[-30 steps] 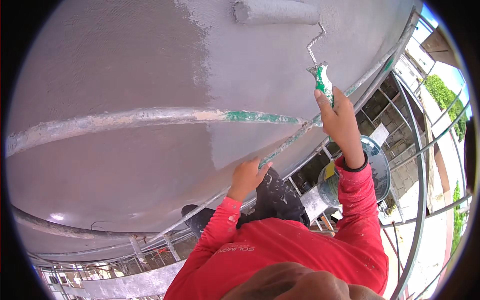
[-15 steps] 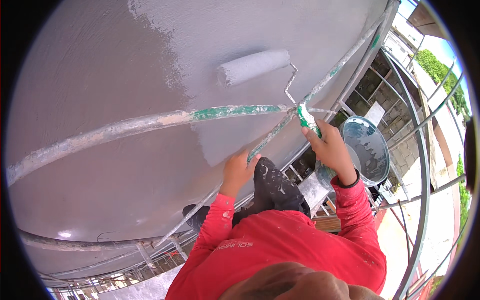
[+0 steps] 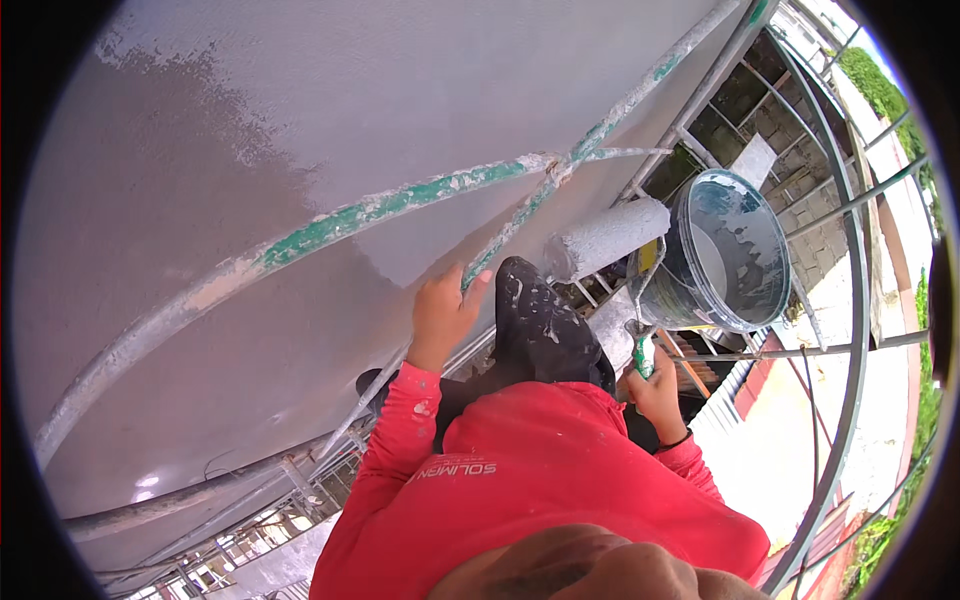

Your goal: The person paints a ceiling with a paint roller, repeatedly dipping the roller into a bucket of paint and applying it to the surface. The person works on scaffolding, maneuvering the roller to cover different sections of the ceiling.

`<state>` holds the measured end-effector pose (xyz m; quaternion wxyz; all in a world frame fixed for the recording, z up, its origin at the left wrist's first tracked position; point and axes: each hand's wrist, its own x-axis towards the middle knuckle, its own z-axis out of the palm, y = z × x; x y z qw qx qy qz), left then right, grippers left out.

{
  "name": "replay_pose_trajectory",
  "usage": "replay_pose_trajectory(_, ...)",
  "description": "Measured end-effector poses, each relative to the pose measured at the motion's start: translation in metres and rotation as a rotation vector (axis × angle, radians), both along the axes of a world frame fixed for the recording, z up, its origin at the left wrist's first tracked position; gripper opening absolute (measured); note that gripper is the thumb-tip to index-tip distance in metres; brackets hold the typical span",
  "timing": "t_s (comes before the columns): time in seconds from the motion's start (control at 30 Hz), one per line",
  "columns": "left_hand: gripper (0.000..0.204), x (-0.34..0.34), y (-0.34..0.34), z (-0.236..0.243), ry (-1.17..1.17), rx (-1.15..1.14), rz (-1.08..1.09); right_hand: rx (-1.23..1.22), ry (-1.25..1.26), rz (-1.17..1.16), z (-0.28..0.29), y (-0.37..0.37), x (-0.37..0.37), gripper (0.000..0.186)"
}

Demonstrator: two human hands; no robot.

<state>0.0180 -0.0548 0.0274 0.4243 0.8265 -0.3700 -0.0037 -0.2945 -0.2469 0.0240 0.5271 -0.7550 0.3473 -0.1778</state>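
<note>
My right hand (image 3: 655, 392) is closed round the green and white handle of a paint roller (image 3: 610, 240). The roller's sleeve, coated in light grey paint, is beside the left side of a paint bucket (image 3: 738, 250), which has grey paint inside; whether the two touch I cannot tell. My left hand (image 3: 442, 318) grips a slanting, paint-spattered scaffold pole (image 3: 520, 215) with its fingers wrapped round it. Behind the poles stands a wall (image 3: 230, 330), darker grey at the lower left and coated in lighter, fresh grey paint above.
Another scaffold pole (image 3: 330, 228), with green patches, crosses in front of the wall. Curved metal rails (image 3: 850, 270) run along the right side. My knee (image 3: 545, 325) in dark, paint-flecked trousers is between my hands. Green foliage (image 3: 875, 85) shows beyond the rails.
My right hand has brought the roller off the wall, down and right to the bucket's side. My left hand still holds the pole. The view has shifted a little.
</note>
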Motion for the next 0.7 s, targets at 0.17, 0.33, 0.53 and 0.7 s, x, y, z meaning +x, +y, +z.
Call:
replay_pose_trajectory(0.17, 0.044, 0.000, -0.002, 0.005, -0.001, 0.072, 0.026, -0.170, 0.195, 0.068, -0.056, -0.022, 0.015, 0.022)
replay_pose_trajectory(0.33, 0.049, -0.002, -0.003, 0.005, -0.032, 0.081, 0.040, -0.246, 0.140, 0.177, -0.091, -0.054, 0.099, 0.027)
replay_pose_trajectory(0.53, 0.044, -0.003, -0.003, 0.004, -0.032, 0.055, 0.067, -0.149, -0.243, 0.204, -0.118, -0.055, 0.211, 0.023)
replay_pose_trajectory(0.7, 0.042, -0.002, -0.002, 0.003, 0.001, 0.084, 0.069, -0.031, -0.553, 0.208, -0.111, -0.051, 0.287, 0.018)
